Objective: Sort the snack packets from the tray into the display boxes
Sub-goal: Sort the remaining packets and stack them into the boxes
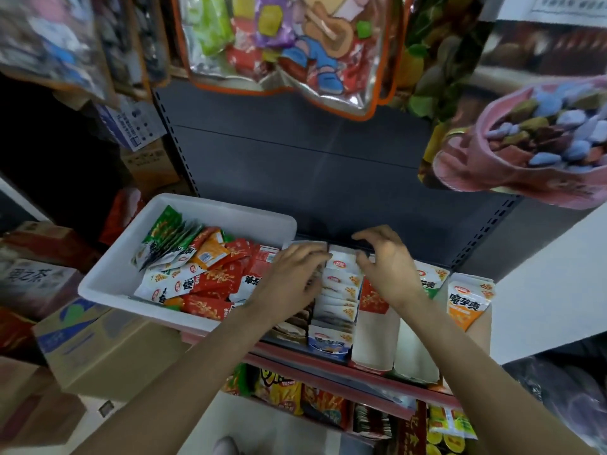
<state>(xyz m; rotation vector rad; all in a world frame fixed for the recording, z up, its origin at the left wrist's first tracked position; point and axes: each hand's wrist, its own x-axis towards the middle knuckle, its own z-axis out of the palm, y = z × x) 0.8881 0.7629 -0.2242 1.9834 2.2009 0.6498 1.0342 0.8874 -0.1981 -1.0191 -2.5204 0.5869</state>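
Observation:
A white tray (108, 274) at the left of the shelf holds several snack packets (210, 274) in red, green, orange and white-blue. To its right stand narrow display boxes. The blue-fronted box (328, 343) is filled with a row of white-blue packets (341, 290). My left hand (289, 277) presses on the left side of that row, fingers bent over the packets. My right hand (387, 261) touches the row's right side and back end, fingers curved. A red box (374, 343) and a green box (417, 359) beside them look mostly empty. An orange box (468, 300) stands at the far right.
Large hanging snack bags (279, 44) and a pink bag (532, 142) overhang the shelf from above. Cardboard cartons (82, 343) are stacked at the left under the tray. A lower shelf (328, 399) holds more snack packs. The dark shelf back panel (295, 165) rises behind.

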